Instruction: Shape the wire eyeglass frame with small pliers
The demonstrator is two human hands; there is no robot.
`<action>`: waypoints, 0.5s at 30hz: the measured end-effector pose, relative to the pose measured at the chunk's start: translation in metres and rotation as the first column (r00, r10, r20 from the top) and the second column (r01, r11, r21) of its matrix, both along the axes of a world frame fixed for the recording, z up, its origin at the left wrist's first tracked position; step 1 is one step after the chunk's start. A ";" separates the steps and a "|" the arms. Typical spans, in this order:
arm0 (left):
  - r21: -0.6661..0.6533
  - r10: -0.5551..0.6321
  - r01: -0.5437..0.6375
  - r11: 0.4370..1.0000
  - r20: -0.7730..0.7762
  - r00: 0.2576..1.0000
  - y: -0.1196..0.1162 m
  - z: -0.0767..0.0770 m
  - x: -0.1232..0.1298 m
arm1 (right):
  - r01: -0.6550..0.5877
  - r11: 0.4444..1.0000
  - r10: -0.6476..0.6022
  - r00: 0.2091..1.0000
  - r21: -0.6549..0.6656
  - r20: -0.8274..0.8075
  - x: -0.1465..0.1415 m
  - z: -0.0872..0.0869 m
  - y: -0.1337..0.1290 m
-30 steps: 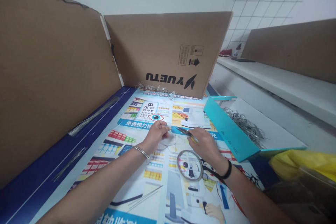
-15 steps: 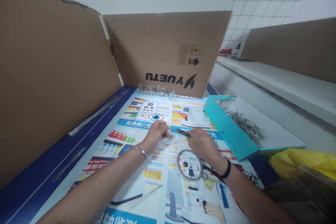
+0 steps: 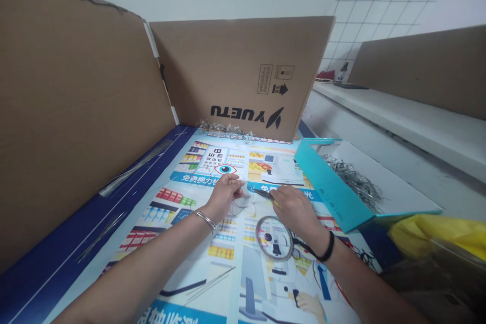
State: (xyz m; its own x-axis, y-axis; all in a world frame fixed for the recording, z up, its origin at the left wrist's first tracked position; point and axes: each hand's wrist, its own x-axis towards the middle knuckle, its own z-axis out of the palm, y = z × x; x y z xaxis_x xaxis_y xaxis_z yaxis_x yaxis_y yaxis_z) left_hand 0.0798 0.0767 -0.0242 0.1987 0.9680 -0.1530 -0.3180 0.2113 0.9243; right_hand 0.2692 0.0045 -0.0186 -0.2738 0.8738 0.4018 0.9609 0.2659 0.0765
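My left hand (image 3: 226, 193) is closed in a pinch over the middle of the printed sheet (image 3: 224, 309), its fingertips on a thin wire (image 3: 248, 210). Faint loops of that wire hang between my two hands. Wrapped in my right hand (image 3: 295, 208) are small pliers (image 3: 262, 193) with dark jaws and a bit of yellow handle showing. The jaws point left toward my left fingertips, with a small gap between. Whether the jaws grip the wire is too fine to tell. A tape roll (image 3: 290, 246) lies just below my right hand.
On the right, an open turquoise box (image 3: 330, 187) holds tangled wire pieces (image 3: 355, 182), with yellow material (image 3: 444, 233) in front. Straight wires (image 3: 132, 169) lie on the left, more (image 3: 210, 283) near the front. Cardboard panels (image 3: 243, 71) stand behind and left, clear scraps (image 3: 224, 126) at their foot.
The pliers' jaws have dropped and turned slightly beside my left fingertips. The wire loops between the hands have shifted a little. Both arms stay almost in place.
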 end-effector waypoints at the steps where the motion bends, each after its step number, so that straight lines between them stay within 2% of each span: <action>1: 0.001 -0.002 0.002 1.000 -0.003 1.000 0.000 0.000 0.000 | 0.004 1.000 -0.004 1.000 -0.009 0.004 0.000 0.001 0.000; 15: -0.011 -0.066 0.066 0.998 0.009 0.998 -0.003 -0.001 0.001 | 0.016 1.000 -0.017 1.000 -0.022 -0.012 0.001 0.000 0.001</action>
